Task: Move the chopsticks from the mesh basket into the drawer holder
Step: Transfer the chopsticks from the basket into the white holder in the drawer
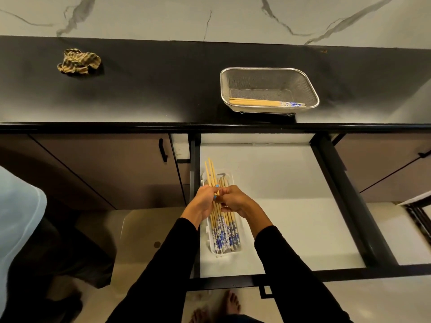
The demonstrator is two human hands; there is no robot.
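Observation:
A steel mesh basket (307, 88) stands on the black counter with a few wooden chopsticks (261, 102) lying along its near wall, their blue-and-white ends to the right. Below it the drawer is open. A white plastic holder (238, 252) sits at the drawer's left side with several chopsticks (227, 238) lying in it. Over the holder my left hand (203, 201) and my right hand (235, 201) together grip a small bunch of chopsticks (210, 173), whose plain tips point away from me. My hands touch each other.
The open drawer's white floor (291, 206) stretches right of the holder, framed by black rails. A crumpled striped cloth (78, 61) lies on the counter (151, 89) at the left. A closed cabinet door with a black handle (163, 150) is left of the drawer. My bare feet (231, 304) show below.

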